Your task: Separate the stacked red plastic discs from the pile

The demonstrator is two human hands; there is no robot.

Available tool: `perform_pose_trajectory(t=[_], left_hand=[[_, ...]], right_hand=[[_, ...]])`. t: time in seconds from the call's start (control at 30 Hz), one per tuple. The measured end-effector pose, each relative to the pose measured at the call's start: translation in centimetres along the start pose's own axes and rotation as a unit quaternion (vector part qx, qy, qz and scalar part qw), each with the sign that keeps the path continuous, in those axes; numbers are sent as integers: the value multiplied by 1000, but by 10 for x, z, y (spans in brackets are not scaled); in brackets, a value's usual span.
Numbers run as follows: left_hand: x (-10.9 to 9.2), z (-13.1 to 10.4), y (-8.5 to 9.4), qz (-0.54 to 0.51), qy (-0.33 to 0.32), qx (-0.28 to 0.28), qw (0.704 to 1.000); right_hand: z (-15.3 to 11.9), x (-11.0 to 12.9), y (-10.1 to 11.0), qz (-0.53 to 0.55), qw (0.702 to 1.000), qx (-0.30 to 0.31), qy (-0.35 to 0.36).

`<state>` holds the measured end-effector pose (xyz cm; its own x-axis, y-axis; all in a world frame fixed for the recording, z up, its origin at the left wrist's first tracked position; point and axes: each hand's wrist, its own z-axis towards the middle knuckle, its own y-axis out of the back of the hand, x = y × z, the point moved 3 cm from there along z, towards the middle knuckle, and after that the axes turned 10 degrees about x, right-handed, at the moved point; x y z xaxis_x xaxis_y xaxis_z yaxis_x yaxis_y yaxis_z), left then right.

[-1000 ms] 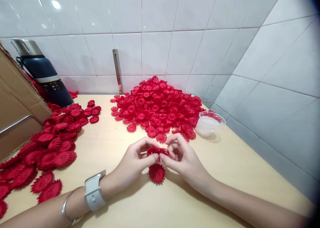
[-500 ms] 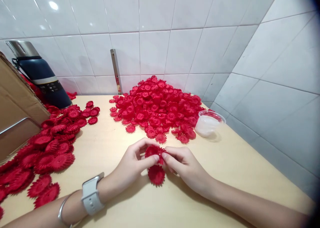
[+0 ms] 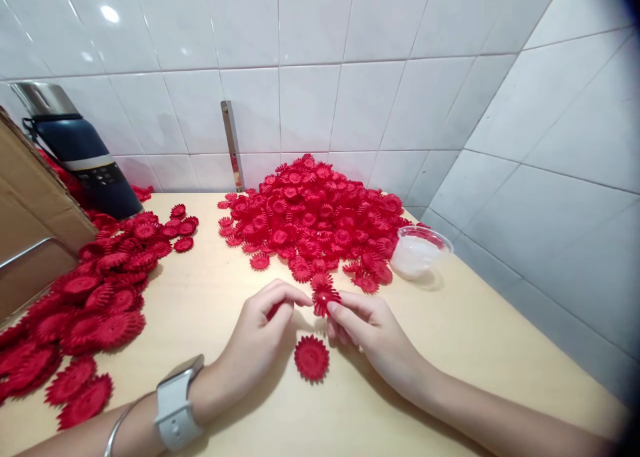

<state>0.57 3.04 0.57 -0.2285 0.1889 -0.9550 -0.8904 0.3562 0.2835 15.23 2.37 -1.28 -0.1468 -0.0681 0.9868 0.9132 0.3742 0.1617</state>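
Observation:
A red scalloped fabric flower piece (image 3: 326, 299) with a small pale dot at its centre is pinched between the thumb and fingers of my right hand (image 3: 373, 327). My left hand (image 3: 267, 317) is just to the left, its index finger stretched toward that flower's edge and its thumb bent inward. I cannot tell whether the fingertip touches the flower, but the hand grips nothing visible. Below and between both hands, a larger red flower disc (image 3: 312, 358) lies flat on the table. The right hand's lower fingers are partly hidden.
A heap of red flower pieces (image 3: 305, 223) stands against the tiled wall. To its right is a clear plastic cup (image 3: 417, 257) with whitish contents. At left are larger red discs (image 3: 117, 327), a cardboard box (image 3: 40, 223) and a dark blue flask (image 3: 93, 157).
My left hand has let go of the red flower piece and drawn slightly left. The right hand keeps the piece, which has turned. The disc below is now fully uncovered.

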Motion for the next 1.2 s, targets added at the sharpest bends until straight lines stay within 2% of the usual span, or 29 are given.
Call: perform_pose_trajectory(t=[0.07, 0.17, 0.27, 0.47, 0.77, 0.87, 1.03, 1.2], left_hand=[[-1, -1, -1, 5, -12, 6, 1000], [2, -2, -1, -20, 19, 3, 1000], [5, 0, -4, -32, 36, 34, 998], [-1, -1, -6, 31, -4, 59, 998], [1, -2, -7, 48, 0, 72, 996], [5, -2, -7, 52, 4, 69, 996], [10, -3, -5, 35, 9, 20, 999], [2, -3, -6, 106, -27, 45, 993]], right_hand=[[0, 0, 0, 4, 1000, 0, 3], [0, 0, 0, 5, 1000, 8, 10], [-1, 1, -1, 3, 999, 32, 24], [-4, 4, -4, -10, 997, 63, 38], [-4, 7, -8, -1, 993, 105, 46], [-3, 6, -7, -16, 993, 107, 51], [-1, 3, -6, -38, 994, 89, 45], [-3, 2, -4, -59, 994, 79, 39]])
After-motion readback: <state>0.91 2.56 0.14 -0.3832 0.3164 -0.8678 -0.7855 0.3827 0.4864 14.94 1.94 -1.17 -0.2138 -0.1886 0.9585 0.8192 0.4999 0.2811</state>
